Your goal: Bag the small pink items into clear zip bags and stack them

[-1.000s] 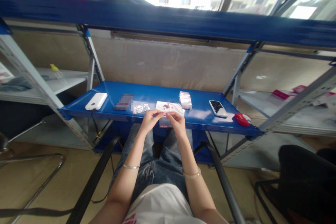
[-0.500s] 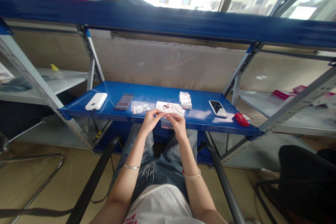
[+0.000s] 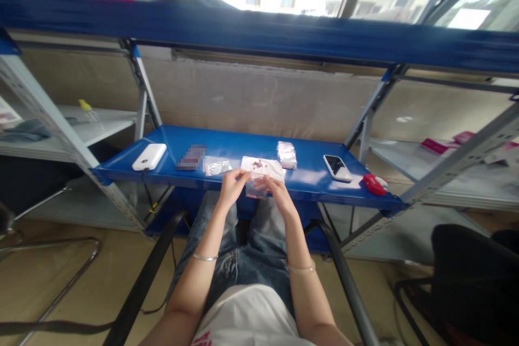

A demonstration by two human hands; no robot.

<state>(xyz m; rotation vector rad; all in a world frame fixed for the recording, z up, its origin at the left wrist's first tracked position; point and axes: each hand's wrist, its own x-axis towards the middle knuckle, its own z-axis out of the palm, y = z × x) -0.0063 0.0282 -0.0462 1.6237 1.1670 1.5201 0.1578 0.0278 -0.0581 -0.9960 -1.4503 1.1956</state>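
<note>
A small clear plastic bag (image 3: 253,191) with reddish bits near its bottom hangs at the table's front edge between my hands. My left hand (image 3: 232,189) is closed, pinching the bag's upper left corner between thumb and fingertips. At the upper right side, my right hand (image 3: 281,194) has its thumb and fingers on the bag, some fingers showing behind the clear plastic. Just beyond the hands, a white sheet (image 3: 273,170) lies on the table, with several small dark red pieces (image 3: 258,164) scattered on it.
On the blue table (image 3: 227,143) are a white power bank (image 3: 150,157), a blurred-out flat item (image 3: 192,157), a clear packet (image 3: 218,167), a stack of plastic bags (image 3: 287,154), a phone (image 3: 337,167) and a red-and-white object (image 3: 375,184). A blue shelf beam (image 3: 259,32) crosses above.
My right hand has shifted right and its fingers have spread from the earlier pinch beside my left hand. The bag now shows more between the hands. My left hand has barely moved.
</note>
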